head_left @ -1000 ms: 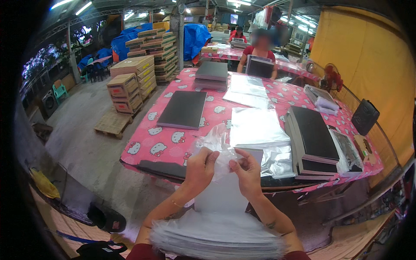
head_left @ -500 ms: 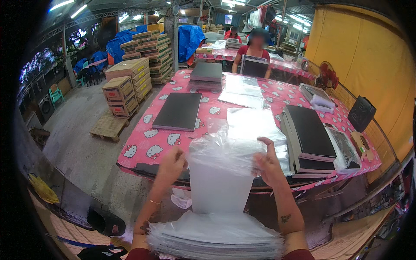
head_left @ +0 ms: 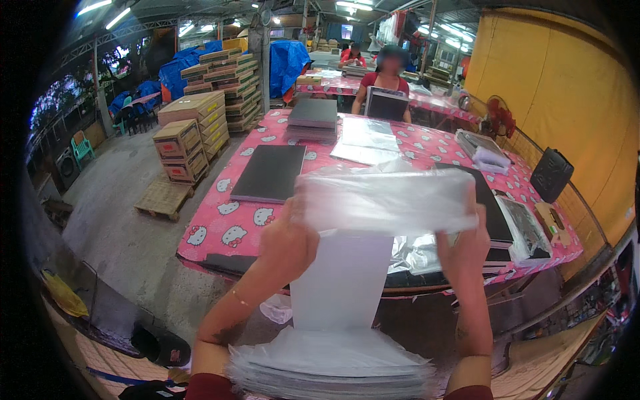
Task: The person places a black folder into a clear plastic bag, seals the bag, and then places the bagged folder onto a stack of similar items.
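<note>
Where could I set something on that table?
Pink tablecloth lies bare between the lone black book and near-left corner, and right of the far shiny sheets. Crowded: near right, with stacked black books. The raised plastic film hides the middle.

A workshop, seemingly for packing, under a roof partly open at one side: tube lights point(head_left: 117, 18) overhead, bare concrete floor point(head_left: 113, 233), cartons point(head_left: 179, 143) on a pallet point(head_left: 160, 199), blue tarps point(head_left: 287, 63), a yellow curtain point(head_left: 547, 80). Dark flat goods point(head_left: 269, 173) and clear plastic point(head_left: 365, 139) cover a pink-clothed desk point(head_left: 247, 215), with a co-worker point(head_left: 395, 85) at its far end.
</note>
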A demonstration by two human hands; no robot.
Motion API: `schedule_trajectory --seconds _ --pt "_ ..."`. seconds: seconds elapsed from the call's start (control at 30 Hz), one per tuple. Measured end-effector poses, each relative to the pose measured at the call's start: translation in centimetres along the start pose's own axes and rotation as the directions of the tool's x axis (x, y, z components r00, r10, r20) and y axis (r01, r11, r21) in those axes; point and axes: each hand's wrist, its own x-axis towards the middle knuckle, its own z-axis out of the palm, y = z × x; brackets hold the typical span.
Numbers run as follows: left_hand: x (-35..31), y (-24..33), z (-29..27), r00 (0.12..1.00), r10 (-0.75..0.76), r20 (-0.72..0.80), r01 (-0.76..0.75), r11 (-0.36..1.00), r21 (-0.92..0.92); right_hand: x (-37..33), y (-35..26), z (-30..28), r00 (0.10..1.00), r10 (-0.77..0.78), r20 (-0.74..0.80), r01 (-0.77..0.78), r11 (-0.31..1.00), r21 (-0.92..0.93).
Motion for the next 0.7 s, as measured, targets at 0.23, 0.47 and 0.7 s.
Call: schedule_trajectory --seconds 0.23,0.47,0.7 --pt "-0.4 -4.9 -3.4 0.898 0.436 0.062 -0.346 0.786 -0.512 -4.4 3.9 -0.6 0.708 -0.048 0.704 0.096 0.995 -0.028" --pt "-3.0 2.6 -2.3 0.587 0.492 0.643 0.123 0.731 -0.672 -5.9 3.6 1.2 0.752 -0.302 0.587 -0.643 -0.535 0.548" --pt "-3.4 0.7 -2.9 0.88 0.035 0.473 0.442 -0.42 -0.792 -7.6 3.9 2.2 0.461 -0.565 0.685 -0.773 0.124 0.622"
